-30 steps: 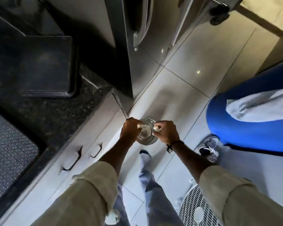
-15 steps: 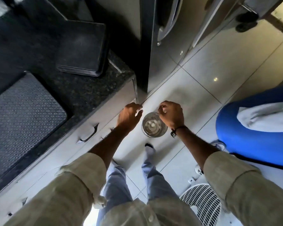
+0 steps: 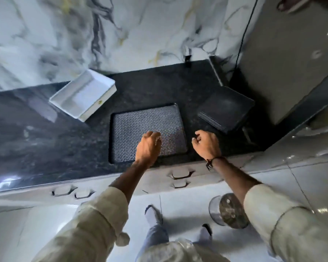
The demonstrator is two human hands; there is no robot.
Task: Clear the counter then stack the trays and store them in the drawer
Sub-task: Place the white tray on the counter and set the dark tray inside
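A dark tray with a patterned mat (image 3: 140, 127) lies on the black granite counter (image 3: 45, 140) near its front edge. My left hand (image 3: 148, 148) hovers over the tray's front part, fingers loosely curled, holding nothing. My right hand (image 3: 206, 144) is just right of that tray, fingers curled in, empty. A smaller dark tray (image 3: 225, 108) sits at the counter's right end. A white tray (image 3: 83, 95) rests tilted at the back left. Drawer handles (image 3: 180, 174) show below the counter edge.
A clear glass jar (image 3: 227, 210) stands on the tiled floor under my right forearm. A grey fridge (image 3: 292, 63) rises at the right of the counter. A marble wall (image 3: 121, 31) backs the counter. My feet (image 3: 153, 214) are on the floor.
The jar, held between both hands a second ago, now stands on the floor. Both hands have risen to the counter, and the view has turned towards the trays.
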